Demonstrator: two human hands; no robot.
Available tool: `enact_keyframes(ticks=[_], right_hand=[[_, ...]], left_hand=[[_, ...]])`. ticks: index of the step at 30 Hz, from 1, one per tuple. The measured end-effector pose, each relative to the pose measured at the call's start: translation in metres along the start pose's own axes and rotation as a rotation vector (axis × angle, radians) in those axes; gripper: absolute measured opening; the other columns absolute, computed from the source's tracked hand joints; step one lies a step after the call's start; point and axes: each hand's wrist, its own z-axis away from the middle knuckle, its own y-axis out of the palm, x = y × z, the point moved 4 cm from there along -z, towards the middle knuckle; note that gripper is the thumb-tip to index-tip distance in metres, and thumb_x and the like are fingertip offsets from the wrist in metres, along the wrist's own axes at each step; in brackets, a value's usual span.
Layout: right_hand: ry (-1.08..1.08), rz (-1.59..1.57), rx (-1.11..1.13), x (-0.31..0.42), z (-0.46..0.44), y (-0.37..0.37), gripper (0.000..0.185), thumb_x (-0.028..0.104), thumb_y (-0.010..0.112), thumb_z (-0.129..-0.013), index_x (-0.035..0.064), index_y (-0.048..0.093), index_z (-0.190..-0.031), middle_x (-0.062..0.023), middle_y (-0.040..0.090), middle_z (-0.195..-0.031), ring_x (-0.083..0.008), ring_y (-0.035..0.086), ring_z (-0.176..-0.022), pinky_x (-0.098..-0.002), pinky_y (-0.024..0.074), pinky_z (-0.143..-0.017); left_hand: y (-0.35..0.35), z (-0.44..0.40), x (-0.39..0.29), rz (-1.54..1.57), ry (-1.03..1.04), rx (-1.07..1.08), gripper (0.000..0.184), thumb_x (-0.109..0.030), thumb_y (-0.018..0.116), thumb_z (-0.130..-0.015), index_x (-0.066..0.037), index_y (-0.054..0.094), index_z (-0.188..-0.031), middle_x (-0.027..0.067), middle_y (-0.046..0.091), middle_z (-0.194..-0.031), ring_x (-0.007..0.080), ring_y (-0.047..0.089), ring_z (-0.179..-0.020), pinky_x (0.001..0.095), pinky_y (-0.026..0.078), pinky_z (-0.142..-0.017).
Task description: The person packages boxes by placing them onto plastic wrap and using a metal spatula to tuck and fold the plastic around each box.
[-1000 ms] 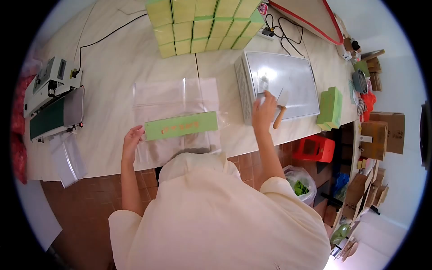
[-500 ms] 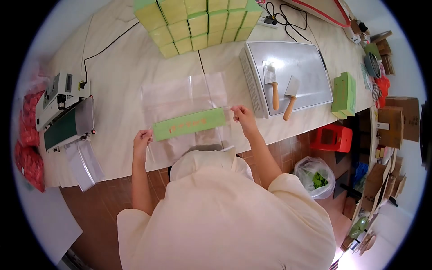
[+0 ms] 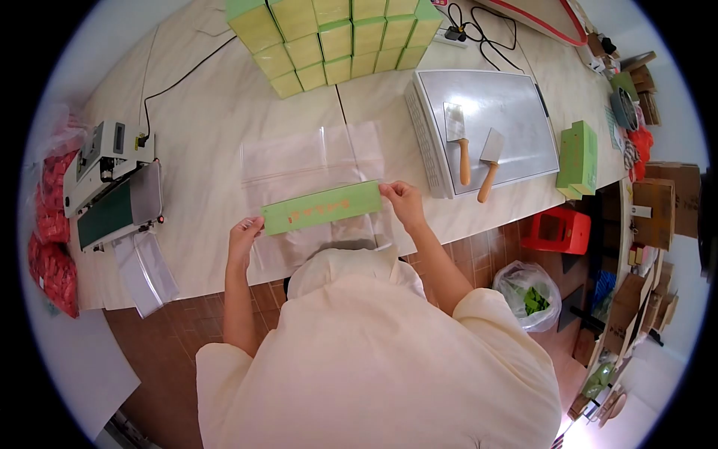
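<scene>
A long green box [image 3: 321, 208] with orange lettering lies slightly tilted over clear plastic bags [image 3: 288, 159] on the marble-patterned table. At its left end, my left hand [image 3: 245, 233] has its fingers closed on the box's edge. My right hand [image 3: 402, 200] pinches the opposite end. To the right, a spatula with a wooden handle [image 3: 464, 161] and a second spatula [image 3: 488, 166] rest on a grey metal plate [image 3: 516, 112]. Whether the box has plastic film around it is hard to tell.
Several green boxes [image 3: 336, 41] are stacked at the back. A sealing machine [image 3: 112, 187] stands at left with plastic bags [image 3: 146, 273] hanging below. More green boxes [image 3: 577, 161] stand right of the plate. A red stool [image 3: 557, 230] and a bag-lined bin [image 3: 527, 295] are on the floor.
My right hand has come from the spatula on the metal plate to the right end of the green box. Both spatulas now lie free on the plate. The whole view has shifted.
</scene>
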Motion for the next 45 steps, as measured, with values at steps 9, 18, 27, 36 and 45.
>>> enact_keyframes(ticks=[9,18,27,36,45], right_hand=[[-0.014,0.028,0.026,-0.005,-0.005,-0.002,0.019,0.016,0.067,-0.089,-0.0016,0.072,-0.086,-0.0045,0.07,-0.076,-0.0072,0.059,-0.067,-0.0243,0.0459,-0.062],[0.173,0.069,-0.013,0.006,-0.009,-0.033,0.02,0.017,0.065,-0.09,-0.0004,0.065,-0.099,-0.0087,0.069,-0.082,-0.0183,0.065,-0.07,-0.0337,0.0509,-0.065],[-0.88,0.761,0.213,0.087,0.035,0.099,0.061,0.024,0.082,-0.068,0.0061,0.054,-0.12,-0.0142,0.057,-0.116,-0.0337,0.054,-0.109,-0.0457,0.0415,-0.094],[-0.802,0.833,0.396,0.094,0.042,0.145,0.074,0.022,0.081,-0.066,0.0035,0.044,-0.126,-0.0134,0.055,-0.117,-0.0314,0.053,-0.109,-0.0457,0.0372,-0.099],[-0.806,0.511,0.21,0.117,0.058,0.121,0.081,0.015,0.082,-0.064,0.0021,0.04,-0.132,-0.0154,0.052,-0.123,-0.0349,0.05,-0.115,-0.0469,0.035,-0.101]], left_hand=[[0.002,0.003,-0.001,0.01,0.004,-0.032,0.026,-0.028,0.071,-0.089,-0.003,0.068,-0.097,0.0027,0.068,-0.089,0.01,0.061,-0.079,0.0247,0.048,-0.075],[-0.028,0.008,0.003,0.133,0.057,-0.197,0.023,-0.028,0.063,-0.095,-0.006,0.062,-0.103,0.0042,0.07,-0.103,0.0075,0.059,-0.074,0.0211,0.049,-0.072],[-0.035,0.016,0.076,0.423,-0.101,-0.364,0.036,-0.043,0.047,-0.101,-0.009,0.058,-0.111,0.0038,0.067,-0.109,0.0116,0.061,-0.09,0.0283,0.047,-0.081],[0.039,0.035,0.038,1.015,-0.221,-0.178,0.088,-0.073,0.024,-0.093,-0.004,0.031,-0.147,0.0104,0.036,-0.149,0.026,0.039,-0.132,0.0426,0.029,-0.11],[0.051,0.078,-0.11,0.53,0.464,-0.043,0.091,-0.074,0.014,-0.093,-0.003,0.031,-0.148,0.0102,0.035,-0.151,0.0241,0.028,-0.141,0.0409,0.016,-0.117]])
